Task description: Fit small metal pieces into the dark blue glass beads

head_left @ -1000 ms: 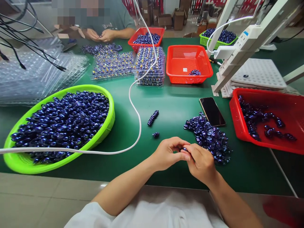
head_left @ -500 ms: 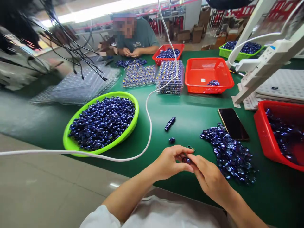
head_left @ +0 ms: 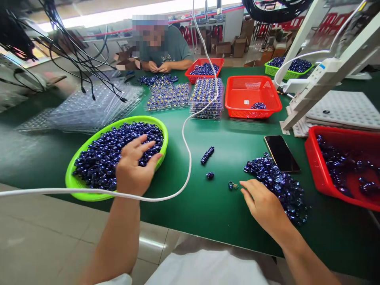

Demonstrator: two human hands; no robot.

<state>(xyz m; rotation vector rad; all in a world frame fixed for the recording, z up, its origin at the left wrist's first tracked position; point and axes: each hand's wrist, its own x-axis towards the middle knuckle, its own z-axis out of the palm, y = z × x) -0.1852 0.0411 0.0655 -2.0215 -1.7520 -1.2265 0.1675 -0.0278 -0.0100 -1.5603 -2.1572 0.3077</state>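
My left hand point(head_left: 132, 166) hovers with fingers spread over the near rim of a green basket point(head_left: 77, 183) heaped with dark blue glass pieces. My right hand point(head_left: 263, 204) lies on the green table with fingers stretched towards a small blue piece point(head_left: 233, 185) just left of its fingertips, and it holds nothing. A loose pile of blue pieces point(head_left: 277, 184) lies just right of that hand. A short stacked row of pieces point(head_left: 207, 155) and a single small clump point(head_left: 210, 175) rest near the table's middle.
A white cable point(head_left: 185, 158) loops across the table under my left wrist. A black phone point(head_left: 281, 153) lies beyond the pile. Red baskets point(head_left: 252, 97) point(head_left: 341, 166), filled clear trays point(head_left: 206, 97), empty trays point(head_left: 89, 107) and a lamp arm point(head_left: 323, 75) stand around. A person sits across the table.
My hands have come apart. The left hand swung left to the green basket and opened. The right hand lowered to the table, with a small piece now lying by its fingertips.
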